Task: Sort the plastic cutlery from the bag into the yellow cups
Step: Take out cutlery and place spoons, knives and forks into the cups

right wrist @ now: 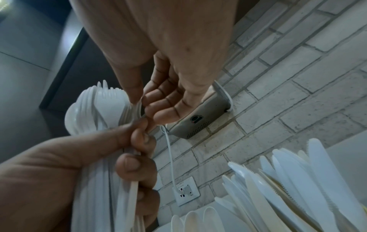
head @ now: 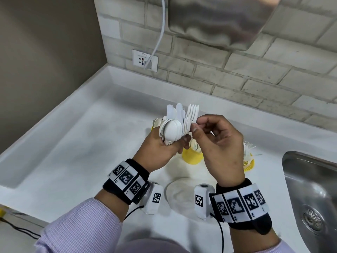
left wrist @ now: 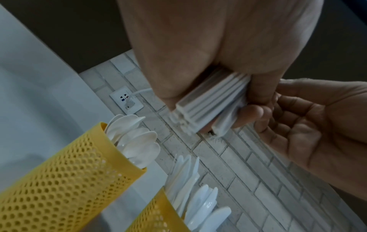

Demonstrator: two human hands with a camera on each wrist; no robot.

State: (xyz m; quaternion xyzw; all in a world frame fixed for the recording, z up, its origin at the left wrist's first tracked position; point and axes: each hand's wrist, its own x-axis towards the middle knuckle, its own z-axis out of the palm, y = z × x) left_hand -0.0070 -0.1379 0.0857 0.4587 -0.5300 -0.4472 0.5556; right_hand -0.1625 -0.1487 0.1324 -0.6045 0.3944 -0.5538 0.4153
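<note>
My left hand (head: 160,152) grips a bundle of white plastic cutlery (head: 175,123) by the handles, with spoons, knives and forks fanned upward. The handle ends show in the left wrist view (left wrist: 208,106). My right hand (head: 196,125) pinches a fork (head: 193,111) at the bundle's right edge between thumb and forefinger (right wrist: 139,94). Three yellow mesh cups stand behind the hands. One holds spoons (left wrist: 69,172), the middle one (head: 192,157) holds knives (right wrist: 288,180), and the right one (head: 249,161) holds forks. The left cup is mostly hidden in the head view.
A flattened clear plastic bag (head: 179,194) lies on the white counter (head: 73,152) near me. A steel sink (head: 310,189) is at the right. On the brick wall are a socket (head: 145,60) with a white cable and a metal appliance (head: 218,21).
</note>
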